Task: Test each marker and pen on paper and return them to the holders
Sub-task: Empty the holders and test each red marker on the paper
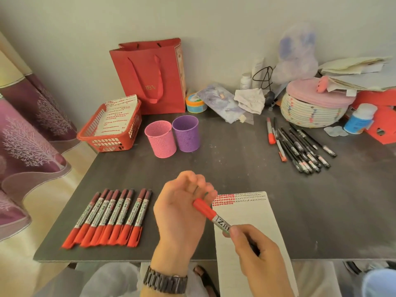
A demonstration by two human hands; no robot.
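My right hand grips the silver barrel of a red-capped marker. My left hand has its fingers curled round the red cap end of the same marker. Both are above the left edge of a long sheet of paper, which bears rows of red and dark test marks at its top. Several red-capped markers lie in a row at the table's front left. A pink holder and a purple holder stand side by side at mid-table.
Several black pens and a few red ones lie at the right. A red basket with marked paper sits at the left, a red gift bag behind it. A woven basket and clutter line the back right.
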